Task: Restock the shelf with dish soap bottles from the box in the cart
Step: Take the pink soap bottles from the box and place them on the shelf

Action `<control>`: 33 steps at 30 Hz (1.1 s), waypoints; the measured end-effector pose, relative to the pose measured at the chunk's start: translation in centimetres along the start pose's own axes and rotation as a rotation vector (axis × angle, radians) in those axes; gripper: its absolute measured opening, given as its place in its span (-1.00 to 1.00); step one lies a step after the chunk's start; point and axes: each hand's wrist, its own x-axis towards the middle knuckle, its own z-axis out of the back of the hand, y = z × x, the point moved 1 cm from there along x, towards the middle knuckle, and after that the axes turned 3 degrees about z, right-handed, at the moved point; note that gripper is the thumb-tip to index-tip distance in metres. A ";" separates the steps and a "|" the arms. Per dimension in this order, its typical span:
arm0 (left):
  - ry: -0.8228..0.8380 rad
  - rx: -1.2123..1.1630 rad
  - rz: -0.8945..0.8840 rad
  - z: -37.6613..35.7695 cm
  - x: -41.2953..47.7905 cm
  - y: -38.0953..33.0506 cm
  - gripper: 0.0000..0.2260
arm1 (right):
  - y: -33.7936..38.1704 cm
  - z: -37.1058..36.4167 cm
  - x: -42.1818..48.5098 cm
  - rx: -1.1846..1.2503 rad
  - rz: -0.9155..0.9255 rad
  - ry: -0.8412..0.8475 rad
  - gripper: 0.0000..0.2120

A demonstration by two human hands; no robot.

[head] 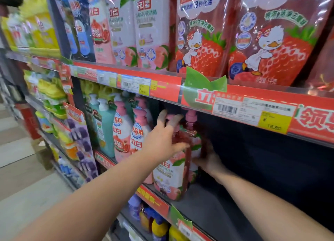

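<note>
Standing upright, pink-capped peach-print dish soap bottle (173, 170), both hands touching

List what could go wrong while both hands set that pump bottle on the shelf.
1. The peach pump bottle stands near the shelf's front edge; it might tip off.
2. The left hand is close to the neighbouring pink bottles and could knock them.
3. The pump head sits just under the upper shelf rail and may catch.

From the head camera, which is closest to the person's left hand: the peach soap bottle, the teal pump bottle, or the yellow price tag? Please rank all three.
From the left hand:
1. Peach soap bottle: touching the hand, just right of it, on the shelf.
2. Teal pump bottle: farther left, same shelf.
3. Yellow price tag: far right, on the shelf edge above.
</note>
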 end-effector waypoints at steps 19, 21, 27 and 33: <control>-0.019 0.012 -0.017 -0.1 -0.1 0.0 -0.22 | 0.7 -0.8 1.0 -0.470 -0.158 0.156 -0.11; -0.031 0.125 -0.033 0.2 0.0 0.0 -0.20 | 1.6 -0.5 0.3 -0.494 -0.158 0.153 -0.32; -0.142 0.275 -0.060 1.7 -1.6 -1.9 -0.26 | 4.5 2.0 -3.5 -0.835 -0.047 0.219 -0.40; -0.026 0.091 -0.659 -0.7 -6.0 -5.5 -0.69 | 4.1 5.5 -10.4 -1.129 -0.069 0.100 -0.30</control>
